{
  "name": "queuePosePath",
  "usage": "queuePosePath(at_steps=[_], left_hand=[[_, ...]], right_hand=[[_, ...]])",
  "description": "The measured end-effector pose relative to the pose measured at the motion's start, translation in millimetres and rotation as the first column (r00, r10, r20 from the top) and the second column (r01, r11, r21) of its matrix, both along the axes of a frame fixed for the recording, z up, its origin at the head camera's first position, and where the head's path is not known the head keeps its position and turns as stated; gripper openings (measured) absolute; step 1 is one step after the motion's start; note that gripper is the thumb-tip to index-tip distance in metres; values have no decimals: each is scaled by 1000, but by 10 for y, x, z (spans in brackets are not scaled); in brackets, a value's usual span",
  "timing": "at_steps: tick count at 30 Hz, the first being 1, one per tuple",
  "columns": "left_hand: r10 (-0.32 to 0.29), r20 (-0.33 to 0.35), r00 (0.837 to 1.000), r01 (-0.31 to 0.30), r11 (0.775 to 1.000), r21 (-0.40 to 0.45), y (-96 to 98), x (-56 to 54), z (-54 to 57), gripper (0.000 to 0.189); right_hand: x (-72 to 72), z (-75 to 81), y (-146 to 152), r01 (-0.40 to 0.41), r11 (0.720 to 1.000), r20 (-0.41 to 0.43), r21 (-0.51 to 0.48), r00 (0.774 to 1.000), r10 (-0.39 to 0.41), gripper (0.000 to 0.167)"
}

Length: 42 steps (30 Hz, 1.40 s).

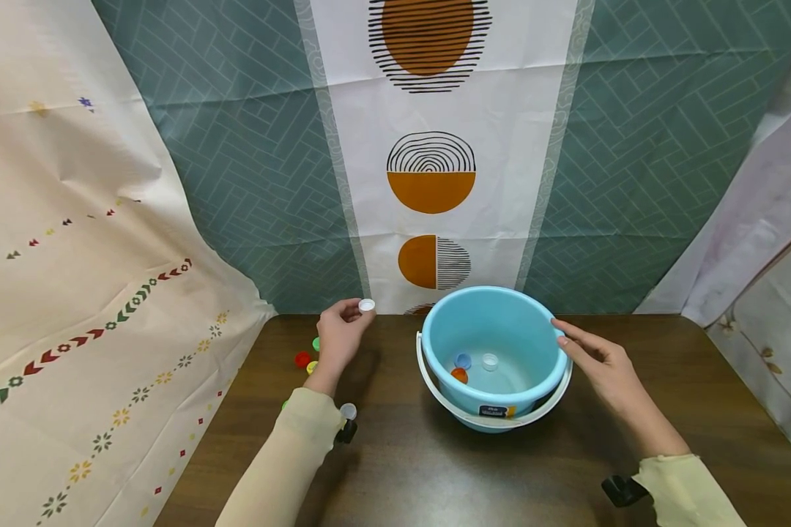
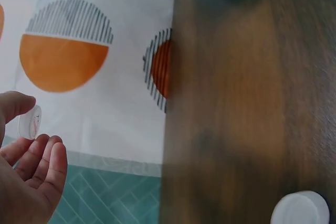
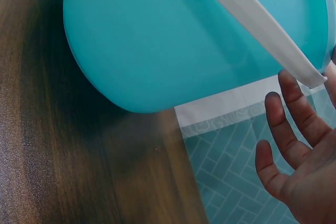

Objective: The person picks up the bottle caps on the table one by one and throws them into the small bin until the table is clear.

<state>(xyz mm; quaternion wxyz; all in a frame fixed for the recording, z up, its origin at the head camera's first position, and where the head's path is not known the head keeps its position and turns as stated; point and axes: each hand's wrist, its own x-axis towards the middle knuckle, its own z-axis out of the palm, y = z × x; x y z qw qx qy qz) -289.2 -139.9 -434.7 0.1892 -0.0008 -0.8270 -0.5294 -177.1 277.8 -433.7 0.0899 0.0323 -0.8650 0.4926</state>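
My left hand (image 1: 341, 333) is raised over the table's far left part, pinching a white bottle cap (image 1: 366, 305) between thumb and fingers. In the left wrist view the cap (image 2: 30, 123) stands on edge at the fingertips. My right hand (image 1: 603, 366) holds the right rim of a light blue bucket (image 1: 488, 293), with thumb and forefinger over the rim. Its other fingers (image 3: 279, 124) are spread outside, near the end of the white handle (image 3: 262, 30). Inside the bucket lie a blue cap (image 1: 463, 361), an orange cap (image 1: 459, 375) and a clear-white cap (image 1: 490, 361).
Around my left forearm lie a red cap (image 1: 302, 359), a green cap (image 1: 316, 343), a yellow cap (image 1: 312, 367) and a white cap (image 1: 348, 411). The brown wooden table (image 1: 395, 476) ends at a patterned cloth (image 1: 237, 183) hanging behind it.
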Motion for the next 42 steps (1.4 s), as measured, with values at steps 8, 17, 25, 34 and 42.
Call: queuePosePath(at_steps=[8, 17, 25, 34, 42], left_hand=[[-37, -34, 999, 38, 999, 24, 151, 50, 180, 29], [-86, -83, 993, 88, 996, 28, 293, 119, 339, 31], [-138, -108, 984, 142, 989, 30, 410, 188, 494, 31], [-186, -150, 971, 193, 981, 33, 562, 228, 631, 32], [-223, -144, 964, 230, 972, 36, 675, 283, 718, 32]], right_hand=[[1, -6, 1, -8, 1000, -13, -15, 1000, 8, 41], [-6, -1, 0, -2, 1000, 9, -7, 1000, 3, 41], [-11, -3, 1, -8, 1000, 15, -17, 1000, 8, 41], [-22, 2, 10, -3, 1000, 17, 11, 1000, 3, 41], [-21, 0, 14, -6, 1000, 16, 4, 1000, 6, 41]])
